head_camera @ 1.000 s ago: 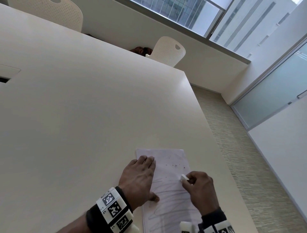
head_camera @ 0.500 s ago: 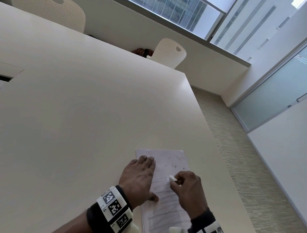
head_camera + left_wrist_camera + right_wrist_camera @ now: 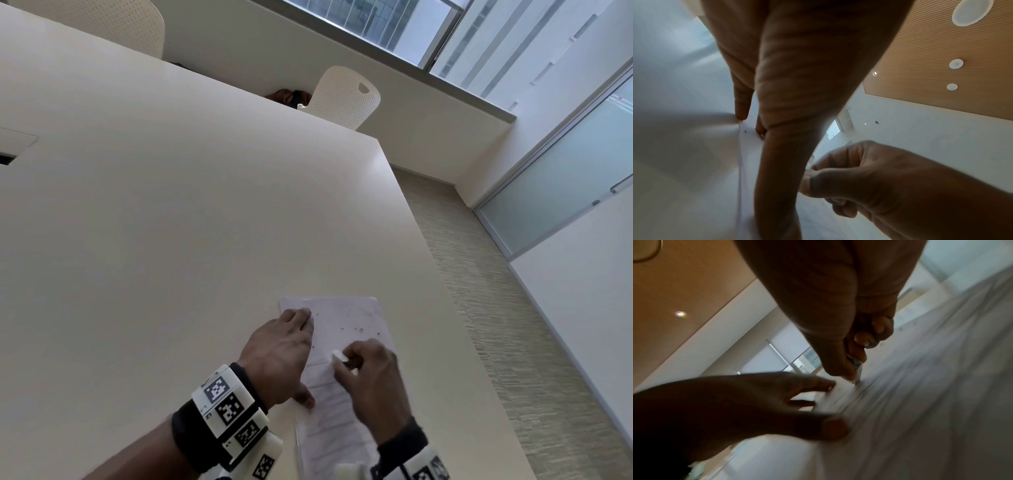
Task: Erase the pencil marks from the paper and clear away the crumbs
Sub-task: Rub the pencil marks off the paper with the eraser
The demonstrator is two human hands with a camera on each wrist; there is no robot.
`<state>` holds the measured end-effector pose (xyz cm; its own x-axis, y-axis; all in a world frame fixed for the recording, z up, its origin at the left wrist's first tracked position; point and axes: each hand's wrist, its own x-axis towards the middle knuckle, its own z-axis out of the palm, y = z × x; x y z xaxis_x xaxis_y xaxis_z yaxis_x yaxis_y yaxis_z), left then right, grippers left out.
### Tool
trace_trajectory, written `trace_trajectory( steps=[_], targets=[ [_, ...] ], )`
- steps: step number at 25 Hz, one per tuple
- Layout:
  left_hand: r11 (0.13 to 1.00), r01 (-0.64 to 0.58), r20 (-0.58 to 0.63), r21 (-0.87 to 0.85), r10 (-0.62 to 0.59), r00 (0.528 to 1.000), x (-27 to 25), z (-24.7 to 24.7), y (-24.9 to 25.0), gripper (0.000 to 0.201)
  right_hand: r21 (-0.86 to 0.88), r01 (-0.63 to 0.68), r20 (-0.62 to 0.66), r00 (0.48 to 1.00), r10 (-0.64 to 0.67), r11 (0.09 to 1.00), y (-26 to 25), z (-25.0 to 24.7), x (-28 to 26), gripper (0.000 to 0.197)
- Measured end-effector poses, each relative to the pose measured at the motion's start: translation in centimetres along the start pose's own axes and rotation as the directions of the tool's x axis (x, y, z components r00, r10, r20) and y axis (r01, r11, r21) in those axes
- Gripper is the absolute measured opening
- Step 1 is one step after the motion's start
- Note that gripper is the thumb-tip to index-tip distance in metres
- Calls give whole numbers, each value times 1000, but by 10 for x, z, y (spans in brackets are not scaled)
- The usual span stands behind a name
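Observation:
A white sheet of paper [image 3: 346, 318] lies near the table's right edge, with faint pencil scribbles on its lower half and dark eraser crumbs [image 3: 359, 329] scattered on its upper half. My left hand [image 3: 284, 353] lies flat on the sheet's left side, fingers straight, thumb pressing near the left margin. My right hand [image 3: 370, 373] pinches a small white eraser [image 3: 337, 356] and holds it against the paper at mid-sheet. In the right wrist view the eraser [image 3: 856, 369] sticks out between thumb and fingers, touching the paper [image 3: 920, 386]. The left wrist view shows my left fingers [image 3: 742, 104] at the paper's far edge.
The large cream table [image 3: 171, 222] stretches away to the left and far side. Its right edge [image 3: 455, 325] runs close beside the paper, with carpeted floor [image 3: 513, 342] below. Two white chairs [image 3: 346, 96] stand at the far side, under a window.
My right hand has slid the eraser leftward across the paper, from its right part toward the middle near my left hand. The left hand has stayed pressed on the sheet.

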<state>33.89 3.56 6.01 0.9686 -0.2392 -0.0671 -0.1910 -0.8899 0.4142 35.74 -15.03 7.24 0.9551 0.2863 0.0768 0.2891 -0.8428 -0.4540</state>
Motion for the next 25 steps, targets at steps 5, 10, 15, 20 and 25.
trace_trajectory(
  steps=[5,10,15,20,25],
  targets=[
    [1000,-9,-12,8,10,1000,0,0,-2,135,-3,-28,-28,999,28,1000,10,-3,15,24],
    [1000,-13,-26,12,14,1000,1,0,-3,135,21,80,78,994,-81,997,-18,7,0,19],
    [1000,-15,-21,17,15,1000,0,1,-3,136,-3,8,-3,1000,-8,1000,-2,-1,16,19],
    [1000,-23,-37,21,23,999,0,0,-3,134,73,98,167,980,-109,993,-19,1,9,11],
    [1000,-18,-30,13,19,999,-1,-1,-2,133,62,93,82,992,-98,994,-12,-2,15,14]
  ],
)
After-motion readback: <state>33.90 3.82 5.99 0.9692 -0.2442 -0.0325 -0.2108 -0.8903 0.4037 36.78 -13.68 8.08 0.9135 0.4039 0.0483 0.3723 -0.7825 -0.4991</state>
